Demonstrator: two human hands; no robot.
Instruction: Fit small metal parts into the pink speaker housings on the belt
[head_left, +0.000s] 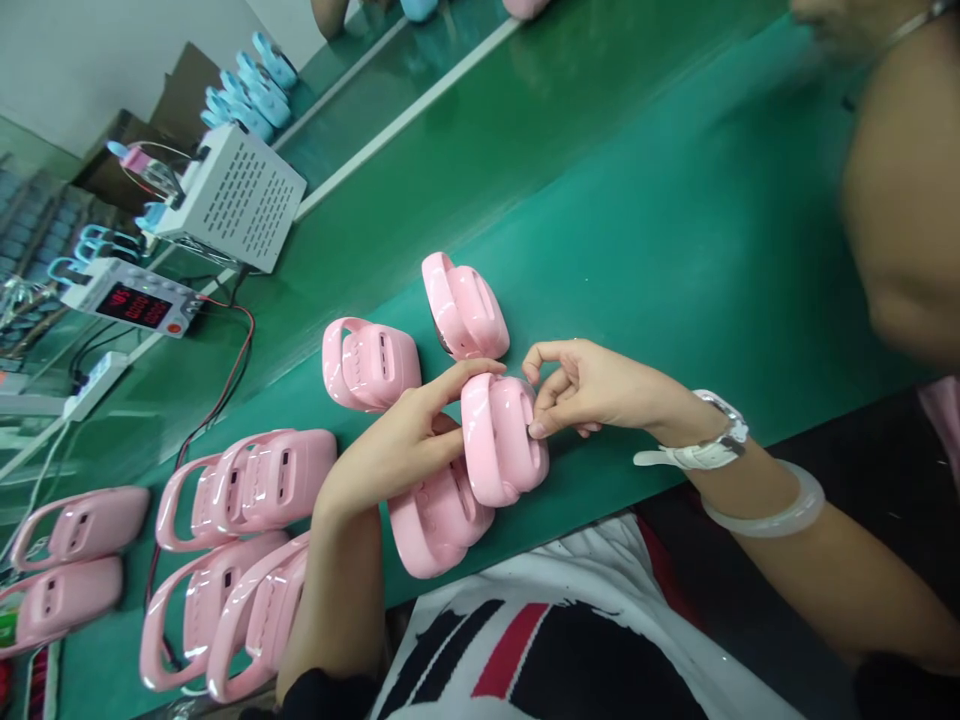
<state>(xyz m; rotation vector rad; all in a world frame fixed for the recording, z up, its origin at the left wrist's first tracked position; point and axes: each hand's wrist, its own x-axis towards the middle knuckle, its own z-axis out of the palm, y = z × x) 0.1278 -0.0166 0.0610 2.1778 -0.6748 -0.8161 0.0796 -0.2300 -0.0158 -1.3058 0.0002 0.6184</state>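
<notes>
A glossy pink plastic device with a loop handle (501,440) stands on edge on the green belt (637,230). My left hand (401,440) grips it from the left, the index finger stretched over its top. My right hand (581,388), with a white watch and a pale bangle at the wrist, has its fingers curled in a pinch against the device's right edge. Another pink device (435,520) lies under my left hand, and two more (371,363) (465,305) stand just behind.
Several pink devices (247,480) lie in rows at the left. Behind them are a meter with red digits (135,302), a white box (232,195), red and black wires (225,385) and blue devices (255,90). A blurred arm of another person (900,180) fills the upper right.
</notes>
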